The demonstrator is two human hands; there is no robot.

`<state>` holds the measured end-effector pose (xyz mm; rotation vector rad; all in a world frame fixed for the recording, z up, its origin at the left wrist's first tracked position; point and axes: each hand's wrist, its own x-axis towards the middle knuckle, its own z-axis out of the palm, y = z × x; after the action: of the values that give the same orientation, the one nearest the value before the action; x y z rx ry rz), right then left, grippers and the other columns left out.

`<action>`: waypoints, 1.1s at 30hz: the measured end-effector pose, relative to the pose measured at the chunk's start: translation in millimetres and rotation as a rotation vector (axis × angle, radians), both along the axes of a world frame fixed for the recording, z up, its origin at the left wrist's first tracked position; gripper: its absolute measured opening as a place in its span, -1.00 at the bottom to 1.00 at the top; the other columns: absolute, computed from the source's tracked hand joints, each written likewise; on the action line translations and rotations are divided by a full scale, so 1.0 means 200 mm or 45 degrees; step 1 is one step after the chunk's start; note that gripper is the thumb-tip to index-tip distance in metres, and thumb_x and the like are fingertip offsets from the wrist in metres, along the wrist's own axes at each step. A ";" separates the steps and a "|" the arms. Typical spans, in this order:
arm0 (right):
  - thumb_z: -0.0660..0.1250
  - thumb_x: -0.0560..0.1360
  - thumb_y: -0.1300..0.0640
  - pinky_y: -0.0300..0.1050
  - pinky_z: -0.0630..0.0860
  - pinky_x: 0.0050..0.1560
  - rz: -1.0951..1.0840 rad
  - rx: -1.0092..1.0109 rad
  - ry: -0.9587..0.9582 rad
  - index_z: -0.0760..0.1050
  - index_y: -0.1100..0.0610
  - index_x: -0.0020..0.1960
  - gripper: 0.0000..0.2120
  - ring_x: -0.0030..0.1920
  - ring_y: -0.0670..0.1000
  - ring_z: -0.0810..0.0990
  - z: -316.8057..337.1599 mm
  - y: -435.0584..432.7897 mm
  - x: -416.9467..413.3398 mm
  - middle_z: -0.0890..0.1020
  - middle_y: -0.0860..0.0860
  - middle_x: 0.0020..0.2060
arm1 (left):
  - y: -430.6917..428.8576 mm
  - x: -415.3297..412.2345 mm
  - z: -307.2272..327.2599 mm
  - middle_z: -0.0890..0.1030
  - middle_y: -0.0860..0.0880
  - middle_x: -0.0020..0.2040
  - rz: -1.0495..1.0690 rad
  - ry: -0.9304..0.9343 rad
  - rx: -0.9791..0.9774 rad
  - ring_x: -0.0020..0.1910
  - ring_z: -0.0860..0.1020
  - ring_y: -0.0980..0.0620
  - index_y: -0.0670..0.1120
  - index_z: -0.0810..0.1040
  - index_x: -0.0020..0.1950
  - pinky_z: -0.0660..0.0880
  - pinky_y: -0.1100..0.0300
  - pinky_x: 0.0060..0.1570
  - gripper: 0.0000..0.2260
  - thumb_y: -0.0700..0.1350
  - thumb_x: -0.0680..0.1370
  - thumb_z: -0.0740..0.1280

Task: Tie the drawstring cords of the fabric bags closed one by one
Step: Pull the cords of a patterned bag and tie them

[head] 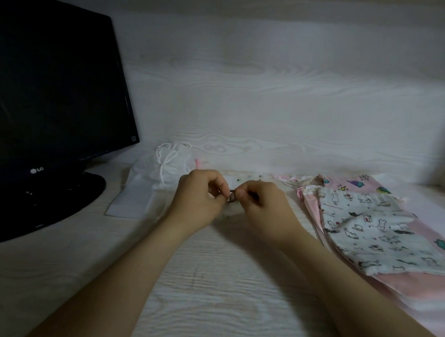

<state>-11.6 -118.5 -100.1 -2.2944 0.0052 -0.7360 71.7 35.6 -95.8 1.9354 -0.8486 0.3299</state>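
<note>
- At mid-frame, your left hand (199, 193) and right hand (263, 199) both pinch a thin dark drawstring cord (231, 196) above a pale dotted fabric bag (240, 179); the knot looks unfinished.
- Left of centre, beside the black monitor (42, 88), the sheer white fabric bag (164, 169) already carries a tied bow.
- At right, the white cat-print bag (371, 227) on stacked pink bags (419, 286) probably still awaits you.

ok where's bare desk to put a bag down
Bare desk lies between the forearms, and in front of the LG monitor base, left of the left hand. Crowded: white mesh bags by the monitor, stack under the cat-print bag right of the right hand.
</note>
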 end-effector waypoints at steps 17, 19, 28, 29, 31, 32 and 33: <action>0.38 0.61 0.09 -0.13 0.42 -0.26 -0.108 0.405 -0.135 0.70 0.10 -0.18 -0.77 -0.36 -0.12 0.49 0.01 -0.02 0.00 0.66 0.08 -0.36 | -0.01 -0.02 0.08 0.59 0.05 -0.21 -0.120 0.459 -0.138 -0.01 0.52 0.04 -0.15 0.58 -0.31 0.41 0.07 0.06 -0.75 -0.03 0.50 0.38; 0.39 0.60 0.09 -0.17 0.36 -0.30 -0.140 0.357 -0.129 0.70 0.09 -0.19 -0.77 -0.41 -0.19 0.42 0.01 -0.03 0.00 0.57 -0.10 -0.46 | 0.00 -0.02 0.12 0.62 -0.05 -0.20 -0.157 0.629 -0.375 -0.12 0.54 -0.02 -0.11 0.47 -0.43 0.45 0.02 0.03 -0.71 -0.02 0.46 0.29; 0.31 0.56 0.06 -0.24 0.50 -0.09 -0.045 0.078 -0.003 0.75 -0.01 -0.17 -0.75 -0.10 -0.20 0.62 0.05 -0.01 -0.03 0.73 -0.15 -0.17 | 0.02 -0.02 0.17 0.32 -0.01 -0.40 -0.464 1.168 -1.011 -0.44 0.36 0.03 -0.02 0.28 -0.31 0.64 0.01 -0.16 -0.62 -0.09 0.71 0.24; 0.28 0.52 0.04 -0.11 0.52 -0.03 -0.038 0.057 0.000 0.75 -0.05 -0.18 -0.74 -0.05 -0.12 0.62 0.05 -0.02 -0.03 0.72 -0.16 -0.17 | 0.03 -0.01 0.17 0.25 0.02 -0.40 -0.383 1.137 -0.966 -0.44 0.24 0.05 0.00 0.26 -0.29 0.51 0.12 -0.36 -0.63 -0.07 0.71 0.24; 0.24 0.46 0.03 -0.03 0.44 -0.02 -0.074 -0.051 -0.001 0.73 -0.12 -0.16 -0.73 0.00 0.04 0.53 0.05 -0.03 -0.04 0.66 -0.17 -0.23 | 0.03 0.01 0.16 0.20 0.05 -0.41 -0.219 0.992 -0.791 -0.43 0.13 0.06 0.04 0.25 -0.25 0.19 0.21 -0.49 -0.66 -0.05 0.70 0.24; 0.25 0.47 0.05 -0.03 0.38 0.02 -0.106 -0.151 0.007 0.72 -0.13 -0.12 -0.74 0.00 0.04 0.46 0.04 -0.04 -0.04 0.62 -0.17 -0.25 | 0.03 0.02 0.15 0.22 0.07 -0.43 -0.151 0.932 -0.713 -0.44 0.14 0.07 0.03 0.26 -0.22 0.13 0.23 -0.51 -0.68 -0.06 0.69 0.26; 0.28 0.50 0.06 -0.02 0.33 0.06 -0.137 -0.253 0.011 0.72 -0.13 -0.09 -0.77 -0.02 0.03 0.42 0.04 -0.05 -0.04 0.58 -0.15 -0.25 | 0.03 0.02 0.14 0.28 0.09 -0.44 -0.078 0.881 -0.637 -0.46 0.18 0.08 0.01 0.30 -0.20 0.15 0.24 -0.51 -0.72 -0.06 0.68 0.29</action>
<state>-20.4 -128.2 -92.8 -2.5020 0.0620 -0.8133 76.3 41.8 -68.0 1.3992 -0.3191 -0.1601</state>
